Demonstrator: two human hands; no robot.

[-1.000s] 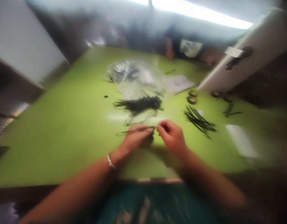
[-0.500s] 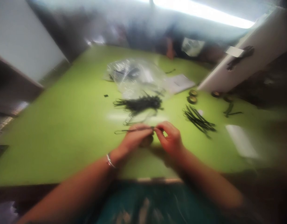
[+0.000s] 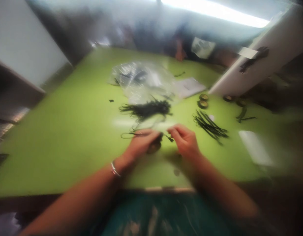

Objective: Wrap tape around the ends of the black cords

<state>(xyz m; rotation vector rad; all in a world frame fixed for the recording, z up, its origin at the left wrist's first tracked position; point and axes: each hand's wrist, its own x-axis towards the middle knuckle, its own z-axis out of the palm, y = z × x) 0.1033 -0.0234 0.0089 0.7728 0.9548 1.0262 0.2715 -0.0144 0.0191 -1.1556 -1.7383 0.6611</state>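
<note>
My left hand (image 3: 143, 142) is closed around a thin black cable (image 3: 168, 137). The cable's loop sticks out on the left, and its short end with a small plug shows on the right. Under those fingers is a dark round roll (image 3: 154, 147), which looks like a roll of tape, partly hidden. My right hand (image 3: 186, 139) is just to the right of the plug, with thumb and forefinger pinched together. Whatever they may hold is too small to tell. Beyond my hands lies a pile of black cables (image 3: 151, 109).
Behind the pile is a clear plastic bag (image 3: 141, 80) beside a white paper pad (image 3: 191, 88). On the right lie a bundle of black cables (image 3: 210, 126), tape rolls (image 3: 203, 104) and a white strip (image 3: 255, 147). Another person's hand (image 3: 180, 52) shows at the far edge.
My right hand has moved slightly right, away from my left hand, and the cable's plug end now shows between them. My left hand keeps its hold with little movement.
</note>
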